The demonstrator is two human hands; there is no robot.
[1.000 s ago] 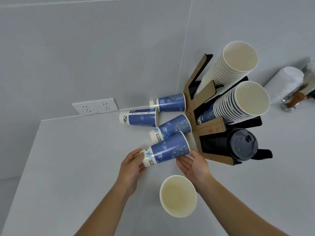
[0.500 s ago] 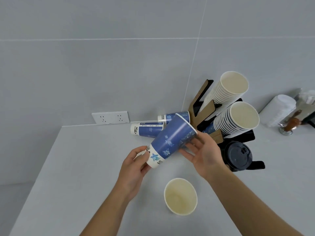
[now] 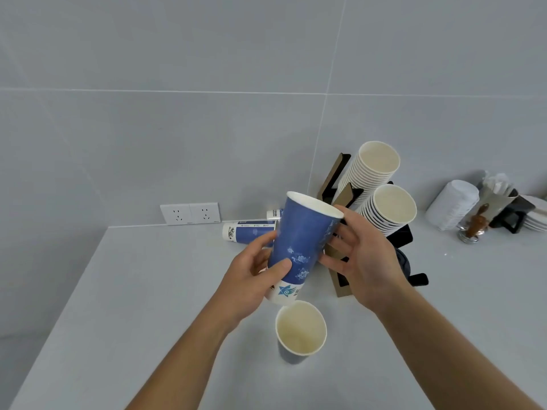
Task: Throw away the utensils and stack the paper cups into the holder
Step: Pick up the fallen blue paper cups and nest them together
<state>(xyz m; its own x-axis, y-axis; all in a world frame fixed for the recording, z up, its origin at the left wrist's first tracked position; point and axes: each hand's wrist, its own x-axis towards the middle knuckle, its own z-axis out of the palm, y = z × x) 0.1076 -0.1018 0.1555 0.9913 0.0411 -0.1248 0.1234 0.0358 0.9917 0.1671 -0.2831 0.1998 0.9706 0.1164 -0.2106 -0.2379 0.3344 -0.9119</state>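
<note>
A tall blue paper cup (image 3: 302, 241) is held nearly upright above the white counter, mouth up. My left hand (image 3: 254, 279) grips its lower half. My right hand (image 3: 361, 261) touches its right side with fingers spread. Just below stands another blue cup (image 3: 300, 331), upright with its mouth open. Two more blue cups (image 3: 248, 232) lie on their sides behind, partly hidden. The brown and black cup holder (image 3: 343, 196) stands to the right with two slanted stacks of cups (image 3: 384, 184); black lids sit lower in it, mostly hidden by my right hand.
A double wall socket (image 3: 190, 213) sits on the grey tiled wall at counter level. At the far right are a white roll of lids (image 3: 453, 202), a metal container with a brown-handled tool (image 3: 476, 223), and stacked plates. The counter's left edge drops off.
The blue cup has been lifted off the counter and tipped from lying sideways to nearly upright. Both hands rose with it, and my left hand shifted to grip its lower body.
</note>
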